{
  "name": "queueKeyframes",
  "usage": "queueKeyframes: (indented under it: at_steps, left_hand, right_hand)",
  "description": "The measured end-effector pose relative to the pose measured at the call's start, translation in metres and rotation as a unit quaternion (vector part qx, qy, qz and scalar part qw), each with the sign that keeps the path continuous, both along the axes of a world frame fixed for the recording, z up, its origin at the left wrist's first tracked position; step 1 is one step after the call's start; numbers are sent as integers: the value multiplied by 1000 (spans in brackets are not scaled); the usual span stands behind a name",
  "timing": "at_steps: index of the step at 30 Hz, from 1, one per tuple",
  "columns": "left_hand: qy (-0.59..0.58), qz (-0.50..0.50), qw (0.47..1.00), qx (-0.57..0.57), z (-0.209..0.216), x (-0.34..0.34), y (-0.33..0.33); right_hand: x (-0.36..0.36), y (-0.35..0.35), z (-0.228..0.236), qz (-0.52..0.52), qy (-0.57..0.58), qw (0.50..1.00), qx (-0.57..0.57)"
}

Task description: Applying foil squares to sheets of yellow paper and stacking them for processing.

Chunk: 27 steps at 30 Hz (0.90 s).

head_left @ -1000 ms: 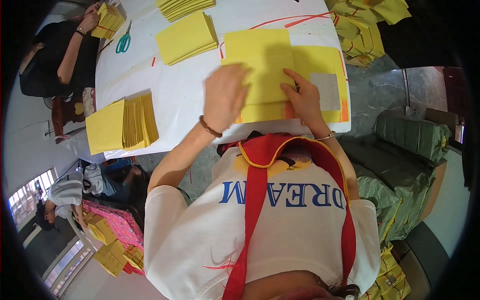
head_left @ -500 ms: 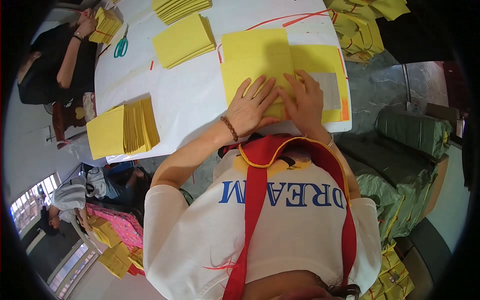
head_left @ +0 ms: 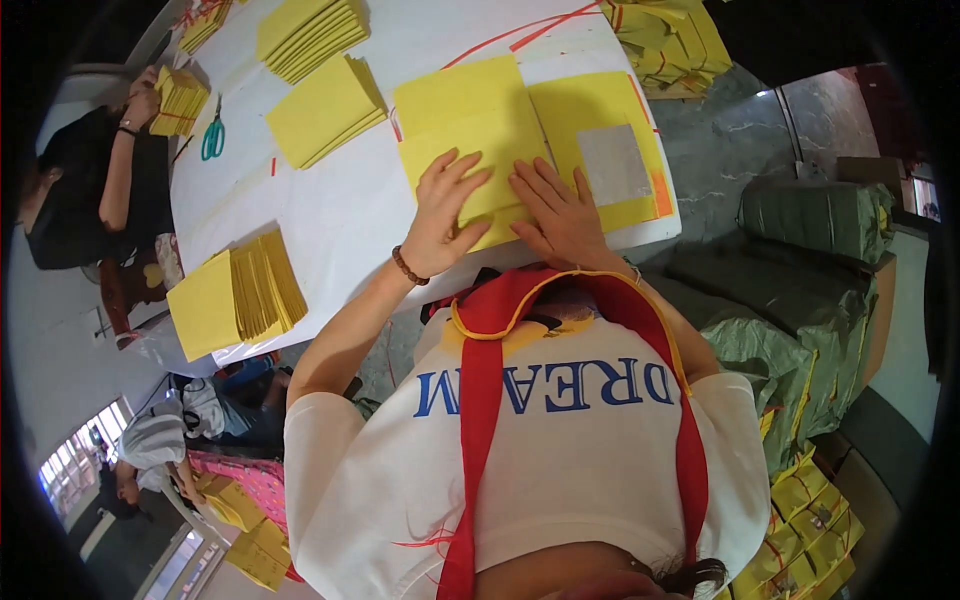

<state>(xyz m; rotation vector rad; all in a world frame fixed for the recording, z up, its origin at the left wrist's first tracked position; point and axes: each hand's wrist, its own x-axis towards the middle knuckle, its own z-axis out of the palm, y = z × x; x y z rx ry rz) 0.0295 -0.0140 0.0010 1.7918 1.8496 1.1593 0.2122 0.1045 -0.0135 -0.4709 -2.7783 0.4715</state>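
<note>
A folded yellow paper sheet [head_left: 465,110] lies in front of me on the white table. My left hand [head_left: 445,215] rests on its near left part with the fingers spread, a brown bead bracelet at the wrist. Stretched out flat, my right hand [head_left: 562,213] lies over its near right edge, fingertips toward the left hand. Partly under and to the right of this sheet is another yellow piece [head_left: 560,100], which has a grey rectangular patch [head_left: 615,165] and an orange strip at its corner. Neither hand grips anything.
Stacks of yellow paper [head_left: 325,110] stand farther left, with a fanned stack [head_left: 240,290] at the near left. Teal-handled scissors [head_left: 213,138] lie near a co-worker's hands [head_left: 143,100]. Red strips [head_left: 520,35] cross the far side. Green wrapped bundles [head_left: 810,225] sit to the right.
My hands have drawn apart, the left one moving left over the sheet. The right hand's fingers now slant left across the near edge. The whole view has shifted a little.
</note>
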Motion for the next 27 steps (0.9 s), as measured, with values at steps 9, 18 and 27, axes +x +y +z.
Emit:
queueKeyframes:
  at_steps: [9,18,27]
  left_hand:
    - [330,20,940,-89,18,26,16]
    - [228,88,968,51,42,-19,11]
    - [444,314,839,-7,4,-173,2]
  right_hand:
    - [10,25,12,38,83,894,-438]
    - [9,18,20,-8,202,853,-481]
    - [12,13,0,-32,156,889,-430]
